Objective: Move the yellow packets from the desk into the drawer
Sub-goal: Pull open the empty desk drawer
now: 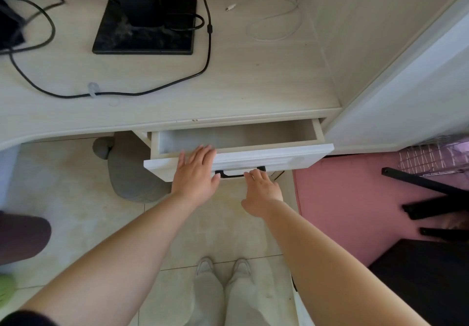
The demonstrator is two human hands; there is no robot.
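The left hand [196,171] lies flat on the drawer [279,155] front, fingers straight and together; the right hand [262,188] curls at the handle [228,176] (gripping or not, I cannot tell); no yellow packets show on the desk [241,84] or in the drawer; a hasty shove may nip those left fingertips against the desk edge.

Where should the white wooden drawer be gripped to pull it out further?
The black bar handle on the drawer's front panel. Come from the front and below: the bar stands off the panel, leaving a finger gap.
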